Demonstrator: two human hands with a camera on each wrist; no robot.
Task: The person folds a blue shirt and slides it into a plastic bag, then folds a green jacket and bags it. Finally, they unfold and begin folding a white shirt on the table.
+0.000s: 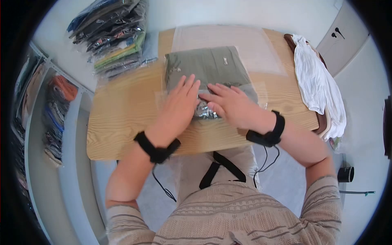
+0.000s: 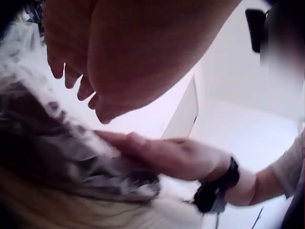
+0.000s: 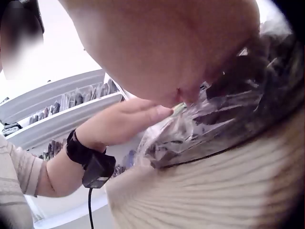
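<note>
A folded olive-green garment (image 1: 204,65) lies on the wooden table inside a clear plastic bag (image 3: 224,119). My left hand (image 1: 179,104) rests on the near left part of the bag, its fingers extended toward the far side. Beside it, my right hand (image 1: 234,106) lies on the near right part with fingers spread and pointing left. Between the two hands, the near end of the bag looks crinkled and shiny. Seen from the left wrist, the bag (image 2: 71,148) bulges up from the table under the hands.
A tall pile of bagged garments (image 1: 118,36) stands at the back left. Flat clear plastic (image 1: 228,38) covers the table behind the green garment. White and brown cloth (image 1: 310,73) hangs over the table's right edge. Shelves (image 1: 61,106) with bagged clothes stand on the left.
</note>
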